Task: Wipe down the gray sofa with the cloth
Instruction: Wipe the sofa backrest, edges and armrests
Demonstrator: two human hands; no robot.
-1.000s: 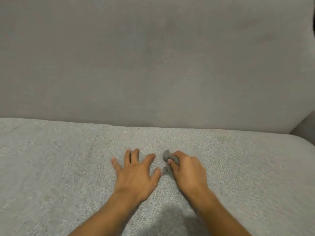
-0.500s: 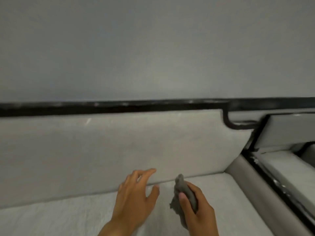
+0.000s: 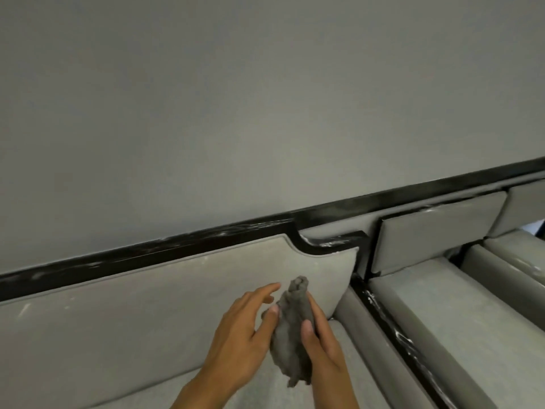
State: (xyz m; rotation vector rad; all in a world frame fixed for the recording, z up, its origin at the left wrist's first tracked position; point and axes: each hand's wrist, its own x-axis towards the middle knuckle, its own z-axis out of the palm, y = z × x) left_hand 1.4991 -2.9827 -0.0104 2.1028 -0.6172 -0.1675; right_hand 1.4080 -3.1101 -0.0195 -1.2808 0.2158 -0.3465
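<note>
Low in the view, above the seat of the gray sofa [image 3: 259, 397], the right hand [image 3: 326, 354] has its grip clenched round a dark gray cloth [image 3: 292, 332]. The cloth is bunched into a rumpled, upright wad with a tail hanging below the palm. The left hand [image 3: 237, 335] lies just beside it, grip released, fingers straight, thumb tip touching the cloth. Behind them the backrest [image 3: 132, 314] stretches bare to the left and ends at a rounded corner on the right. Black trim [image 3: 177, 245] edges its top, under a plain wall [image 3: 265, 98].
</note>
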